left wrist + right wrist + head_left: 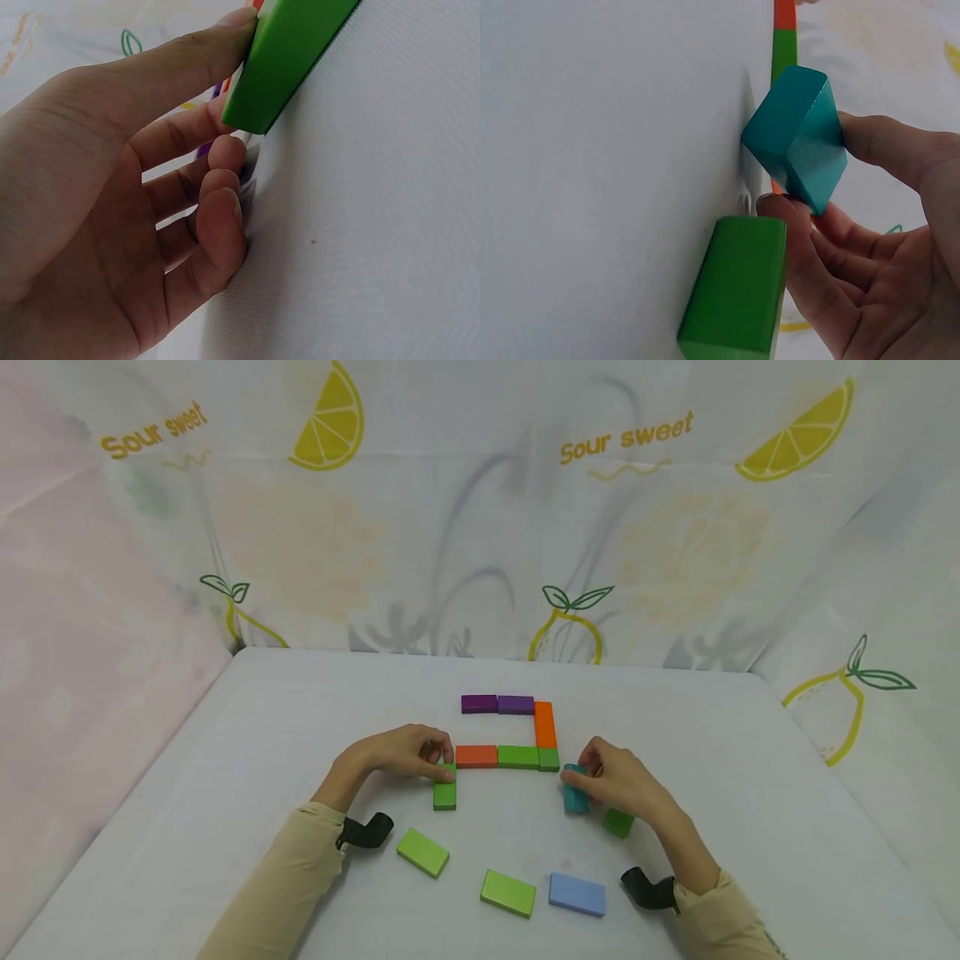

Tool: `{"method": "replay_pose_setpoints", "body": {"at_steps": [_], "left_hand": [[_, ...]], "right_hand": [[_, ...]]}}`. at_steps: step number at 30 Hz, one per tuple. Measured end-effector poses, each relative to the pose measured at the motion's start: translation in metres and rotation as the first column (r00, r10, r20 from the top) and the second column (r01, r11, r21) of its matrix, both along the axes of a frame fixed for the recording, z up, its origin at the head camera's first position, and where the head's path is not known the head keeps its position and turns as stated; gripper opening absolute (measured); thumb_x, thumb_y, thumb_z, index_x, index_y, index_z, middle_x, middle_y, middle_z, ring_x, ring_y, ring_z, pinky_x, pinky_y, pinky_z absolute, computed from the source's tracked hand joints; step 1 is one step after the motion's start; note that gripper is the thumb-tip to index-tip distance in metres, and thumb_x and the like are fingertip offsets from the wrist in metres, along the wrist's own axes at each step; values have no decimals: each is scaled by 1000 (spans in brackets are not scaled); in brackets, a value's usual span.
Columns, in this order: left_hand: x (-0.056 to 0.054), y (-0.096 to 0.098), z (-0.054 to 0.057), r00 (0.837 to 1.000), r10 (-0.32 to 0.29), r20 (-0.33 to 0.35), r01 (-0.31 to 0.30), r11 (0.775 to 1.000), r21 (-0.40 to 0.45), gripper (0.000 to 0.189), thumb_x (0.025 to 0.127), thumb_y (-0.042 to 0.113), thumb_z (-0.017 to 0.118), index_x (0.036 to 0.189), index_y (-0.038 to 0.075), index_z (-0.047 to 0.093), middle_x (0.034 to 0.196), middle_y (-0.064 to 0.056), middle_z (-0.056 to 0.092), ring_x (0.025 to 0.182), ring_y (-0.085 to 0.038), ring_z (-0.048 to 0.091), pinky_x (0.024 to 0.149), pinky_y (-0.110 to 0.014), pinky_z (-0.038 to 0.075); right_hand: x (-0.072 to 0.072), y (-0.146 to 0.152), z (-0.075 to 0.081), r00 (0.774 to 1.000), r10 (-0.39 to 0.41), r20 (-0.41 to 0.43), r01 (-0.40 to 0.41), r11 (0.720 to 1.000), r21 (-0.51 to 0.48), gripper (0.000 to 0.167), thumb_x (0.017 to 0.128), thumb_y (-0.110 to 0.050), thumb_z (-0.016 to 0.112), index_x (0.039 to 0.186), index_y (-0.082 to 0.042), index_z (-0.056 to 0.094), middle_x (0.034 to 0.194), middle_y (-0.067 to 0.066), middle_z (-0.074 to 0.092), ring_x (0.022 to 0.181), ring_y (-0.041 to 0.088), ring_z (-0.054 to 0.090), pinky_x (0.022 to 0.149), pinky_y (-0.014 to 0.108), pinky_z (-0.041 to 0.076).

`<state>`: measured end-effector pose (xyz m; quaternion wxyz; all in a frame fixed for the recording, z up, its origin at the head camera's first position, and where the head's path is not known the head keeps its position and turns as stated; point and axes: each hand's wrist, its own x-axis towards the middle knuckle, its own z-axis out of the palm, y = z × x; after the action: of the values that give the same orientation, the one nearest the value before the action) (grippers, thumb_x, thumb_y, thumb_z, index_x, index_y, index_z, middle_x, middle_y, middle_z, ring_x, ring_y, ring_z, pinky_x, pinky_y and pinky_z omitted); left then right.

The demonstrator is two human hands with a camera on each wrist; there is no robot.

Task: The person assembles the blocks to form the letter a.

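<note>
My left hand (408,752) has its thumb and index finger at the far end of a green block (445,795), pinching it. That block lies just left of the near end of a row, beside an orange-red block (476,757). In the left wrist view the other fingers curl in near the cloth. My right hand (618,781) pinches a teal block (799,135) between thumb and fingers. The teal block is tilted in the right wrist view. Close by that hand lies a darker green block (735,289), partly covered by the hand in the head view.
The row continues with a green block (517,757) and a small green block (548,760). An orange block (545,725) runs back to two purple blocks (497,704). Nearer lie two light green blocks (423,852) and a light blue block (577,894) on the white tablecloth (300,718).
</note>
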<state>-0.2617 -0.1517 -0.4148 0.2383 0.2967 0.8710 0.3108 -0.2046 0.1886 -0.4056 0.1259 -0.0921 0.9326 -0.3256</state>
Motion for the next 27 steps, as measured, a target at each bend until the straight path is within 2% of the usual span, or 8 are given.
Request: {"method": "replay_pose_setpoints", "body": {"at_steps": [6, 13, 17, 22, 27], "left_hand": [[1, 0, 0, 1000, 6, 7, -5, 1000, -5, 21, 81, 35, 73, 91, 19, 63, 70, 4, 46, 66, -11, 43, 60, -24, 33], [1, 0, -1, 1000, 4, -5, -4, 1000, -5, 21, 81, 35, 73, 91, 20, 63, 70, 4, 47, 66, -10, 43, 60, -24, 33], [0, 0, -1, 1000, 3, -10, -3, 1000, -9, 21, 81, 36, 73, 91, 21, 63, 70, 5, 47, 66, -10, 43, 60, -24, 34], [0, 0, 0, 1000, 4, -11, -4, 1000, -13, 22, 81, 36, 73, 91, 20, 63, 71, 4, 47, 66, -10, 43, 61, -24, 34], [0, 0, -1, 1000, 4, -9, -4, 1000, -12, 22, 81, 36, 73, 90, 20, 63, 71, 4, 46, 66, -11, 43, 60, -24, 34]], "right_hand": [[3, -7, -1, 1000, 22, -23, -21, 1000, 10, 40, 86, -40, 67, 99, -6, 51, 77, 3, 59, 59, 13, 52, 56, 27, 43], [5, -16, -2, 999, -5, -39, 7, 999, 54, 37, 85, -39, 68, 98, -9, 51, 76, 2, 56, 63, 14, 49, 56, 26, 41], [8, -20, 0, 998, 0, -56, 4, 997, 71, 36, 85, -38, 67, 94, -9, 48, 71, 2, 50, 61, 14, 46, 53, 25, 36], [9, -23, 1, 999, 0, -38, 4, 995, 98, 35, 85, -36, 68, 88, -9, 45, 64, 0, 42, 57, 14, 44, 51, 24, 31], [8, -26, 3, 1000, -21, -11, 22, 994, 105, 36, 84, -36, 69, 89, -8, 46, 65, 1, 43, 56, 15, 45, 51, 25, 32]]}}
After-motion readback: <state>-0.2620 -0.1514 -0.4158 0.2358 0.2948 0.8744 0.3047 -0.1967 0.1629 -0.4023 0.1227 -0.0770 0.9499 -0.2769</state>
